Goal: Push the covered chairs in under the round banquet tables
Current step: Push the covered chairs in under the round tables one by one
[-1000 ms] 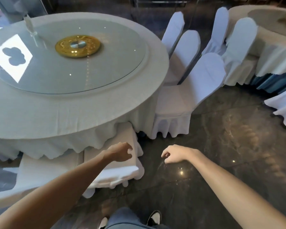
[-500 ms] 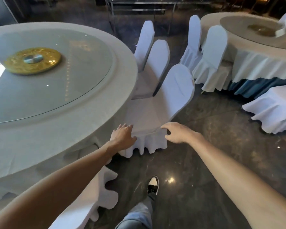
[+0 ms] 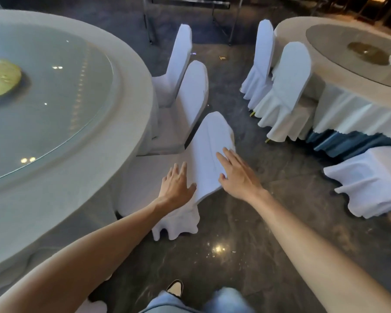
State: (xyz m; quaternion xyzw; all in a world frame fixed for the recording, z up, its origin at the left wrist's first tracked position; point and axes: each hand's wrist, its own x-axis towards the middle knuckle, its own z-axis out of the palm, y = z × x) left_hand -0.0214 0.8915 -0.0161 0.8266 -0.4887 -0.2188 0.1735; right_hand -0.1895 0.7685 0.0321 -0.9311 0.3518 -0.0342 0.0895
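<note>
I have both hands on the nearest covered chair at frame center, its seat partly under the round counter filling the left. My left hand lies flat where seat meets backrest, fingers spread; my right hand presses open-palmed on the backrest's outer edge. Neither grips the fabric.

Lighting is uneven: the white fabric chair covers and the round white-clothed banquet table are brightly lit, while the far background is dim. Small ceiling-light glare spots show on the table's round glass turntable and on the dark polished stone floor. Wide-angle distortion bends the frame edges, and the blue denim trouser legs at the bottom edge are blurred.
</note>
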